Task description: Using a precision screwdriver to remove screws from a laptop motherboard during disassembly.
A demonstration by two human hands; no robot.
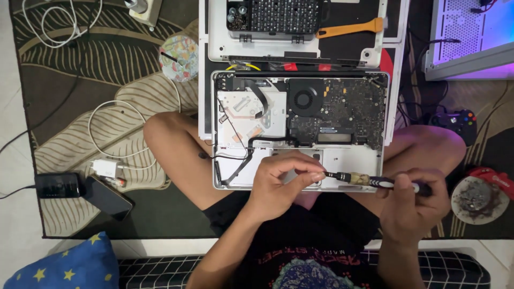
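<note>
Screwdriver (375,181) lies level just past the near edge of the opened laptop (300,128), which rests on the seated person's legs. Right hand (412,200) is closed around its handle, while left hand (278,184) pinches the tip end between thumb and fingertips. Beyond the laptop's far edge sit a bit case (276,16) and an orange pry tool (350,28).

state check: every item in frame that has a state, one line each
laptop: bottom cover off, board and fan exposed, lying across the person's legs
screwdriver: held level over the laptop's front edge
left hand: fingertips pinch the screwdriver's tip
right hand: shut around the handle
bit case: open
phone: screen dark, on the rug
</note>
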